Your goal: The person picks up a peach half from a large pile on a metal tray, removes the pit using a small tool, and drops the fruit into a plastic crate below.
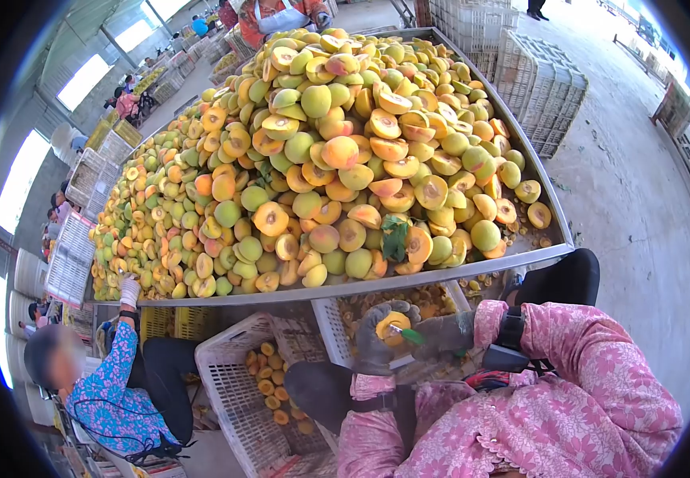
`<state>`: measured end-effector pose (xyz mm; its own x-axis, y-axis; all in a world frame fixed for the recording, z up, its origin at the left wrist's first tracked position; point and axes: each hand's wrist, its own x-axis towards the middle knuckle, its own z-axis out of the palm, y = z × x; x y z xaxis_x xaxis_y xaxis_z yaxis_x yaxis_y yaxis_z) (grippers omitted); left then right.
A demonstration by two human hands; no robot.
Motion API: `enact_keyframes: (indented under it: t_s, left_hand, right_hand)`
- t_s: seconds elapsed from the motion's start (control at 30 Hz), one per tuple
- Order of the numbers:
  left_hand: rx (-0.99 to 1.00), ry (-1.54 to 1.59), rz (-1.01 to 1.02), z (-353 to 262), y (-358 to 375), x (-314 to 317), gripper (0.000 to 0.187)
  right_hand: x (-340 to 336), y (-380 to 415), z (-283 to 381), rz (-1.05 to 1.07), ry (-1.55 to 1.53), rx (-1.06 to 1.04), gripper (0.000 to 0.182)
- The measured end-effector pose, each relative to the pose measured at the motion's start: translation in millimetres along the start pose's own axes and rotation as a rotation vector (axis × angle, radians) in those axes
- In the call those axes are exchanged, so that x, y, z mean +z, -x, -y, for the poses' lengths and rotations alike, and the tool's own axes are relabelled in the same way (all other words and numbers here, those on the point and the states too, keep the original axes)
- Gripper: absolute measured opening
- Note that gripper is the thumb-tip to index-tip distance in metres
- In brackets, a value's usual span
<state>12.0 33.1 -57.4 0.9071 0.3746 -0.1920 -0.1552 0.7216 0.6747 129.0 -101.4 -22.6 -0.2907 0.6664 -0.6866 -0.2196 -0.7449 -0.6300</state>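
Observation:
My left hand point(370, 339), in a dark grey glove, is closed around a yellow-orange peach half point(393, 327) just below the table's front edge. My right hand point(439, 334), gloved in dark grey too, reaches in from the right, its fingers closed close beside the fruit. A small green piece point(413, 337), like a tool handle, sticks out between the hands; I cannot tell exactly what my right hand grips. Beneath both hands stands a white crate point(330, 325) with fruit scraps in it.
A metal-rimmed table point(345, 291) bears a big heap of whole and halved peaches point(337, 159). To the left, a white crate point(221, 382) holds peach halves. A co-worker in blue point(117, 398) sits there; another person point(281, 16) stands behind the heap. Stacked crates point(540, 88) stand right.

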Motion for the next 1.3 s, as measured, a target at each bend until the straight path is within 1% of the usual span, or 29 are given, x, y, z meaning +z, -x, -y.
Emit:
enact_keyframes:
  t_s: [0.07,0.1,0.17,0.2,0.27,0.37,0.47,0.5,0.53,0.57,0.6,0.63,0.67,0.7,0.73,0.77,0.8,0.87,0.9,0.97,1.0,1.03,1.07,1.13,1.17,1.2,1.23,1.27,1.3]
  left_hand:
    - [-0.008,0.012,0.007,-3.6,-0.2,2.5,0.041]
    - [-0.021,0.0,0.036,-6.1,-0.4,2.4,0.041]
    - [-0.031,-0.012,0.066,-14.4,1.0,8.7,0.041]
    - [-0.042,0.038,0.06,-18.1,4.6,13.5,0.041]
    - [-0.054,0.093,0.052,-18.5,7.2,15.3,0.041]
    - [-0.052,0.175,0.078,-17.6,6.8,9.8,0.039]
    - [-0.084,0.16,0.095,-12.8,5.2,8.4,0.039]
    - [-0.044,0.086,0.064,-9.0,4.0,6.1,0.04]
    - [0.001,0.012,0.033,-5.8,0.9,3.2,0.04]
    - [0.005,0.015,0.034,-1.3,-2.1,-2.5,0.04]
    - [0.051,-0.048,0.007,4.2,-4.0,-10.1,0.04]
    - [0.094,-0.111,-0.019,7.1,-4.4,-14.1,0.04]
    - [0.094,-0.111,-0.019,5.8,-3.3,-11.5,0.04]
    - [0.051,0.01,0.004,2.8,-1.7,-6.7,0.039]
    - [0.009,0.13,0.025,0.8,-0.7,-4.5,0.038]
    - [0.009,0.13,0.024,0.5,-0.1,-5.6,0.038]
    - [-0.003,0.122,0.005,0.7,1.5,-6.5,0.037]
    - [-0.011,0.114,-0.011,0.9,0.9,-8.3,0.036]
    - [-0.014,0.119,-0.011,3.1,-0.6,-10.6,0.036]
    - [-0.022,0.129,-0.013,5.9,0.2,-8.9,0.036]
    - [0.027,0.158,-0.006,6.1,-0.2,-7.1,0.036]
    - [0.078,0.185,0.004,4.8,-1.9,-3.9,0.037]
    - [0.078,0.183,0.005,4.1,-3.0,-1.9,0.037]
    - [0.175,0.091,0.031,2.4,-5.1,1.0,0.042]
    - [0.176,0.089,0.027,0.5,-4.9,2.2,0.042]
    - [0.126,0.139,0.03,-1.9,-5.2,3.6,0.042]
    - [0.075,0.19,0.035,-2.8,-5.3,4.0,0.041]
    - [0.073,0.192,0.033,-0.1,-5.5,0.8,0.041]
    - [0.037,0.255,0.045,3.8,-7.8,-4.7,0.042]
  right_hand:
    - [7.4,13.2,5.4,0.002,0.025,-0.154,0.032]
    - [10.3,17.3,8.6,0.002,0.025,-0.153,0.032]
    - [14.5,22.1,16.1,0.023,-0.132,-0.096,0.028]
    - [17.7,22.1,16.4,0.023,-0.131,-0.094,0.028]
    - [26.0,20.2,12.3,0.048,-0.376,-0.21,0.02]
    - [26.8,9.0,8.2,0.024,-0.285,-0.246,0.021]
    - [35.3,21.0,16.8,-0.038,-0.233,-0.196,0.026]
    - [37.2,19.0,17.6,-0.041,-0.236,-0.194,0.026]
    - [37.3,15.3,19.9,-0.209,0.114,-0.157,0.028]
    - [35.6,11.2,20.8,-0.371,0.467,-0.114,0.03]
    - [23.8,-13.0,-3.7,-0.37,0.47,-0.113,0.03]
    - [6.1,-52.6,-46.5,-0.554,0.977,-0.488,0.032]
    - [-2.7,-73.9,-70.3,-0.722,1.479,-0.879,0.035]
    - [0.3,-74.3,-70.2,-0.722,1.479,-0.879,0.035]
    - [6.0,-74.0,-67.2,-0.74,1.256,-0.702,0.036]
    - [13.0,-72.0,-62.1,-0.744,1.031,-0.527,0.037]
    - [18.3,-68.0,-57.6,-0.741,1.029,-0.526,0.037]
    - [22.5,-56.9,-41.7,-0.646,0.973,-0.394,0.038]
    - [21.4,-57.8,-40.5,-0.644,0.975,-0.394,0.038]
    - [23.0,-54.9,-36.0,-0.544,1.25,-0.69,0.036]
    - [22.6,-51.8,-32.9,-0.543,1.252,-0.689,0.036]
    - [27.1,-37.6,-16.2,-0.399,0.815,-0.523,0.034]
    - [31.4,-24.2,-3.1,-0.25,0.38,-0.351,0.033]
    - [35.2,-1.3,14.9,-0.241,0.32,-0.406,0.029]
    - [36.5,2.9,18.3,-0.228,0.26,-0.458,0.025]
    - [30.1,-3.1,11.8,-0.222,0.262,-0.458,0.025]
    - [18.1,-12.9,-0.7,-0.163,0.304,-0.516,0.022]
    - [12.2,-17.8,-8.6,-0.105,0.342,-0.573,0.019]
    - [24.6,4.8,18.4,-0.174,0.242,-0.222,0.017]
